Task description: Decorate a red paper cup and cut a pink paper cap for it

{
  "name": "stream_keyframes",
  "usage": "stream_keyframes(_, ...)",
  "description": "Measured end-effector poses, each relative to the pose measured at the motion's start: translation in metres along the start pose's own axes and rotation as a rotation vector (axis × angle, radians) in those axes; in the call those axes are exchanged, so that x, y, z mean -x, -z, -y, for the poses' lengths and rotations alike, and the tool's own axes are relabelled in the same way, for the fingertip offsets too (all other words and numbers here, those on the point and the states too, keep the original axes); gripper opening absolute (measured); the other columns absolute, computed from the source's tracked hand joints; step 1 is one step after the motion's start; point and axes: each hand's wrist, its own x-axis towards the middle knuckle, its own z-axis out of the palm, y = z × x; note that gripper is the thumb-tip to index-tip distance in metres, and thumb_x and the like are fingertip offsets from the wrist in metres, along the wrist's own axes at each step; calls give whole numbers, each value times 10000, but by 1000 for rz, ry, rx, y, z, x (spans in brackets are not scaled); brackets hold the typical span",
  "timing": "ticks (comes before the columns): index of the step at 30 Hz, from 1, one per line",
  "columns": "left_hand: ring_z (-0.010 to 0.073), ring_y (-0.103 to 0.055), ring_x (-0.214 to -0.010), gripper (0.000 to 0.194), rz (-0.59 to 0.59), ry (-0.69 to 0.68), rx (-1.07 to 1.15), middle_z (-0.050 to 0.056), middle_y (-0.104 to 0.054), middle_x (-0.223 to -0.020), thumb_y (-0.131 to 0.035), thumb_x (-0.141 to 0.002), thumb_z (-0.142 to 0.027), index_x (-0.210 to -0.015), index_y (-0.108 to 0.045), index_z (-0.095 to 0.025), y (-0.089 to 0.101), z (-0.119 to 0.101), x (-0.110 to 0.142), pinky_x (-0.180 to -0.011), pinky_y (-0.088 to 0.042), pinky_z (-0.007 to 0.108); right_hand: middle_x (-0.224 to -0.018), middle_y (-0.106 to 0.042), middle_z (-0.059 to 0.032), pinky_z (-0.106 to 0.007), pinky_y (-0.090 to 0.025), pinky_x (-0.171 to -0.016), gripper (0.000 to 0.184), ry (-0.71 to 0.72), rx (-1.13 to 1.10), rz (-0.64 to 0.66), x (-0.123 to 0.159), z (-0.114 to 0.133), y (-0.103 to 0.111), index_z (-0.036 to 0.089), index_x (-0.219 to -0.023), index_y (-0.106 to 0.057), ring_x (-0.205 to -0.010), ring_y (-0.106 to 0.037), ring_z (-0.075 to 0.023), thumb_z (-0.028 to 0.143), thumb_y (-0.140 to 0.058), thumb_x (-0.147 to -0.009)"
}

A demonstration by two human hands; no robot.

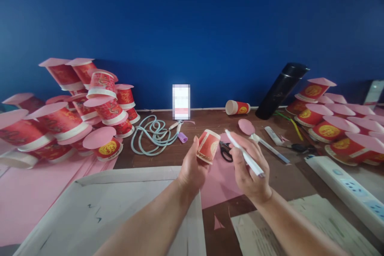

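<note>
My left hand [192, 170] is wrapped round a red paper cup [209, 147] with a gold print, holding it tilted above the table. In my right hand [253, 166] is a slim white pen [246, 155], its tip pointing up and left, apart from the cup. Black-handled scissors [225, 153] lie between the two hands, partly hidden. Under them a sheet of pink paper [220, 186] is spread out. A pink paper disc [246, 127] rests just beyond my right hand.
Red cups with pink discs are piled at left [102, 84] and right [330, 130]. A black bottle [277, 92] leans against the blue wall. Nearby are a coiled cable [144, 152], a lying cup [240, 107], a power strip [345, 188] and a white tray [129, 174].
</note>
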Motion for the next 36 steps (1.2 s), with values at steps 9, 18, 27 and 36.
stream_keyframes(9,306,-544,-1264,418,40,11,-26,154,-678,-1215,-634,-848,-429,-1111,-677,-107,-7,-1,4,-1088,-419,393,-940,-698,-59,-296,-552,-770,252,-32,0,35,3,-2,0,175,-1096,-629,-821,-684,-168,107,-611,-854)
stream_keyframes(18,294,-536,-1272,413,103,29,-79,129,-673,-1231,-625,-848,-428,-1144,-666,-144,-1,2,3,-1120,-362,408,-916,-697,-60,-296,-539,-742,226,-26,19,55,3,-3,0,184,-1082,-626,-817,-680,-181,122,-593,-867)
stream_keyframes(27,285,-561,-1232,324,97,-5,-115,95,-708,-1120,-640,-833,-374,-1082,-680,-172,-4,2,5,-1052,-410,396,-930,-689,-53,-298,-521,-794,222,-20,29,59,5,-2,-1,191,-1073,-612,-853,-667,-174,117,-598,-864)
stream_keyframes(36,244,-654,-1014,290,10,13,-162,56,-729,-943,-682,-798,-402,-979,-697,-175,-7,2,6,-904,-474,338,-927,-696,-47,-298,-519,-801,191,-44,65,60,5,-6,-5,200,-1063,-615,-854,-670,-176,149,-590,-880)
